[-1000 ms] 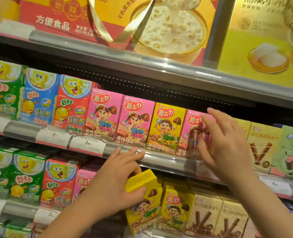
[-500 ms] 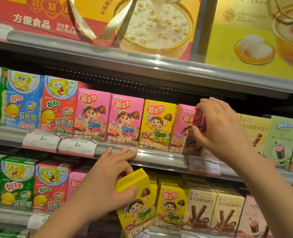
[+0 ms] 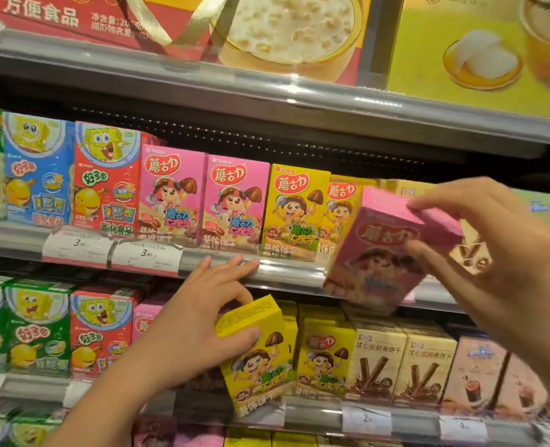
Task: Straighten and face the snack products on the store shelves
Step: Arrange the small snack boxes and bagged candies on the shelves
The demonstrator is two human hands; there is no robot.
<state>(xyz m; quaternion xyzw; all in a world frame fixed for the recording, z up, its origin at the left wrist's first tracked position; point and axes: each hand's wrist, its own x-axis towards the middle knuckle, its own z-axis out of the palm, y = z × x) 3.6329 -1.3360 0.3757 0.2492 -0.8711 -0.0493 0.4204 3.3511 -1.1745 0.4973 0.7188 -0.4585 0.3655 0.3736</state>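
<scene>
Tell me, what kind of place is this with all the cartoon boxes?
Most likely a shop's snack aisle. Rows of matching snack boxes face outward, paper price tags sit along the shelf rail, and a right hand holds a pink box.

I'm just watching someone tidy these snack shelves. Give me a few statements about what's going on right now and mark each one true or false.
1. The right hand holds a pink box out in front of the shelf. True.
2. That pink box stands straight in its row. False: it is tilted and off the shelf, in the hand.
3. The left hand grips a yellow box on the lower shelf. True.
4. The yellow box in the left hand sits square with its neighbours. False: it leans, its top tipped left.
5. Two pink boxes stand side by side on the middle shelf, left of a yellow one. True.
6. The price tags hang on the top shelf's rail. False: they are on the rails of the shelves below it.
</scene>
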